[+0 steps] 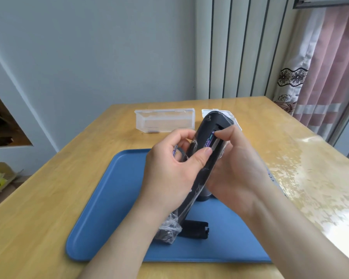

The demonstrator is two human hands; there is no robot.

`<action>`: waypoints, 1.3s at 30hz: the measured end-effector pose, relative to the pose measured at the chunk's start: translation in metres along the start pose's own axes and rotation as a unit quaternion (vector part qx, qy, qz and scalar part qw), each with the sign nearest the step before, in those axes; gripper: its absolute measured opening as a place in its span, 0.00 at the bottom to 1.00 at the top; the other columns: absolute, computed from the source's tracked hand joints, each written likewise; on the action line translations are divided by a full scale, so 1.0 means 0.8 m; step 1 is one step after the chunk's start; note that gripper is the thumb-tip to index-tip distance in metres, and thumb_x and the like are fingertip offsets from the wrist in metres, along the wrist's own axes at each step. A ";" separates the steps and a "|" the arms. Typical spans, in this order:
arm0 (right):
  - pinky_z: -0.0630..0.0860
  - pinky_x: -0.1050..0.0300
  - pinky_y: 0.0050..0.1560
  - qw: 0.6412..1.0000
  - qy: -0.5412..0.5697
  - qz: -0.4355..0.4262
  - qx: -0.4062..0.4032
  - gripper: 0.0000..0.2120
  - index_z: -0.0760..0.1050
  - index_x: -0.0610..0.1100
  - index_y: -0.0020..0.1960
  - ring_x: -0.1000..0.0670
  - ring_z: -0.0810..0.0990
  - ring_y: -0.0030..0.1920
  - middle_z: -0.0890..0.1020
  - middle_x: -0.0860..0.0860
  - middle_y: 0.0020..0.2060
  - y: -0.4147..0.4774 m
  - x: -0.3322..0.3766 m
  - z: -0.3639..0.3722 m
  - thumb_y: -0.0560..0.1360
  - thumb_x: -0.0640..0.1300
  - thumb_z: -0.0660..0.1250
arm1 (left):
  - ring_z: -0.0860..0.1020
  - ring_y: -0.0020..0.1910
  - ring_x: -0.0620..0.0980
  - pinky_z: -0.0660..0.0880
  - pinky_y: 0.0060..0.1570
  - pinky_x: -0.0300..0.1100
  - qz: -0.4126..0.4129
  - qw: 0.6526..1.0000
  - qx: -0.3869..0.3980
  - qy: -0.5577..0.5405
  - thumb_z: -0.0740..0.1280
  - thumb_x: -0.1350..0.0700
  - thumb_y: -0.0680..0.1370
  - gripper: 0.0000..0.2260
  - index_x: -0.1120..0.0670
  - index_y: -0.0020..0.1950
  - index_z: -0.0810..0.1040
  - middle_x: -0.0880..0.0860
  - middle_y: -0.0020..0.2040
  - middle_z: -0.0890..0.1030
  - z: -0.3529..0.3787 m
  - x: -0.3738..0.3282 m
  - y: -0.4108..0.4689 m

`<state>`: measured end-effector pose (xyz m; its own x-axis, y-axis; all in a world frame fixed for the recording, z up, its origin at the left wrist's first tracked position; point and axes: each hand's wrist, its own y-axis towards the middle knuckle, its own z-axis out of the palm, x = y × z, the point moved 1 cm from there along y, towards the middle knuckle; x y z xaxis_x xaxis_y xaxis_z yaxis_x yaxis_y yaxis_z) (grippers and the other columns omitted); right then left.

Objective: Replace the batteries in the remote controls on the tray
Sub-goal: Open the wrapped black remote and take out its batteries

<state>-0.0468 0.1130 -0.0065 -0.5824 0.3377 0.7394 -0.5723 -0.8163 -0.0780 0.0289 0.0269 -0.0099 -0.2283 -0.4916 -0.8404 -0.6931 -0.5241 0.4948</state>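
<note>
Your left grip (169, 168) curls round the plastic-wrapped remote (214, 119), thumb laid across its back, and seems to pinch a small purple thing between the fingers, too blurred to name. Your right grip (236, 168) holds the remote's other side, one fingertip on the purple battery (208, 140) in the open compartment. You hold the remote tilted above the blue tray (109, 198). A black cover (195, 228) lies on the tray at 6 o'clock, and a clear box (165, 119) stands on the table (48, 198) at 12.
</note>
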 end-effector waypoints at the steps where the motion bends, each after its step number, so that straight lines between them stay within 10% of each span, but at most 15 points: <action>1: 0.75 0.51 0.44 1.000 0.007 0.001 0.001 0.18 0.80 0.41 0.36 0.43 0.79 0.41 0.81 0.42 0.40 -0.001 0.001 0.001 0.75 0.46 0.55 | 0.67 0.24 0.40 0.62 0.29 0.26 0.016 1.000 -0.009 0.021 0.74 0.59 0.73 0.07 0.52 0.49 0.82 0.43 0.34 0.71 0.001 -0.001 0.000; 30: 0.75 0.55 0.38 0.995 0.093 -0.026 -0.004 0.11 0.68 0.41 0.33 0.45 0.75 0.29 0.73 0.46 0.29 -0.001 0.011 0.012 0.69 0.42 0.50 | 0.70 0.37 0.34 0.63 0.40 0.24 0.177 0.964 -0.063 0.188 0.73 0.57 0.72 0.16 0.55 0.59 0.82 0.45 0.41 0.74 0.007 -0.001 -0.006; 39: 0.78 0.48 0.55 0.993 0.071 -0.027 0.086 0.14 0.73 0.39 0.47 0.40 0.80 0.47 0.78 0.41 0.44 -0.002 0.006 0.011 0.67 0.41 0.53 | 0.74 0.44 0.46 0.75 0.44 0.42 0.230 0.940 -0.075 0.240 0.69 0.55 0.76 0.20 0.46 0.68 0.74 0.47 0.50 0.73 -0.001 0.007 -0.002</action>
<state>-0.0439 0.1116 0.0029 -0.6358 0.4364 0.6367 -0.5048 -0.8591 0.0848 0.0296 0.0242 -0.0151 -0.1211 -0.9285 -0.3511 -0.4847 -0.2534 0.8372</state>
